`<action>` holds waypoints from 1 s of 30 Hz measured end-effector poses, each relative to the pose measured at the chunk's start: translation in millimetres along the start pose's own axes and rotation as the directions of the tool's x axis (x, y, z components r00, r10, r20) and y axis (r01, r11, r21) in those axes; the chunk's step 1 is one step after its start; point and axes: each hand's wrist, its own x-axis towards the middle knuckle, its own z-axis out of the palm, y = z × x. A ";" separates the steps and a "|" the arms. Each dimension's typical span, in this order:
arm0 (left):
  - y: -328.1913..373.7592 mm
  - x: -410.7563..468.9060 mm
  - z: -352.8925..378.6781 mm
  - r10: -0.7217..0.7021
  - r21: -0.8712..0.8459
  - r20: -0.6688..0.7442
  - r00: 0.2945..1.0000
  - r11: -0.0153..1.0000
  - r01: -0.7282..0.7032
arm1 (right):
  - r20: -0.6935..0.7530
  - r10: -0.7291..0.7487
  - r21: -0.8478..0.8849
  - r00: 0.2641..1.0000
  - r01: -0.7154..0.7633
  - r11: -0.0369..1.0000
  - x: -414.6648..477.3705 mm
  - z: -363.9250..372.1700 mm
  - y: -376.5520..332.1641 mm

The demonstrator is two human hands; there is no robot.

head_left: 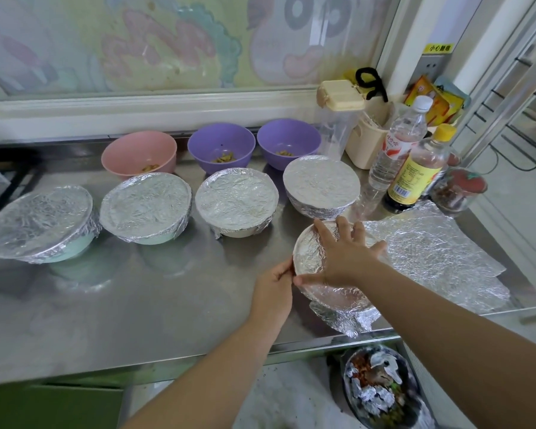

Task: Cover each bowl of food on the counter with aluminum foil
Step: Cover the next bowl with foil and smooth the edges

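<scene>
A bowl under a sheet of foil (338, 292) stands near the counter's front edge. My right hand (344, 255) lies flat on top of the foil with its fingers spread. At the bowl's left rim, my left hand (274, 287) pinches the foil. Several foil-covered bowls form a row behind, among them one at the far left (41, 222) and one at the right (321, 185). Along the back stand a pink bowl (139, 152) and two purple bowls (221, 146) (288, 140), uncovered, each with a little food inside.
Loose crinkled foil sheets (440, 258) lie on the steel counter (136, 305) to the right of my hands. Bottles (415, 168), a clear jug (334, 125) and a jar (455, 190) crowd the back right corner. A bin with scraps (381, 388) stands below the front edge.
</scene>
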 end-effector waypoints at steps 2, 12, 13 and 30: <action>2.8 -2.6 0.4 -0.111 -0.200 0.083 0.990 0.972 0.125 | 0.001 0.002 -0.002 1.000 -0.002 1.000 0.6 0.0 -0.4; 8.2 -0.2 3.4 -0.138 -0.277 0.174 0.975 0.943 0.183 | -0.005 0.015 0.001 1.000 -0.015 1.000 -0.9 0.8 -0.2; 8.4 0.1 6.4 -0.147 -0.316 0.182 0.972 0.928 0.199 | -0.008 0.017 -0.002 1.000 -0.017 1.000 -1.5 0.8 -0.4; 11.8 -1.9 -8.0 -0.134 -0.206 0.039 0.990 0.969 0.139 | 0.132 0.129 0.160 0.983 -0.149 0.976 -7.1 -23.2 3.7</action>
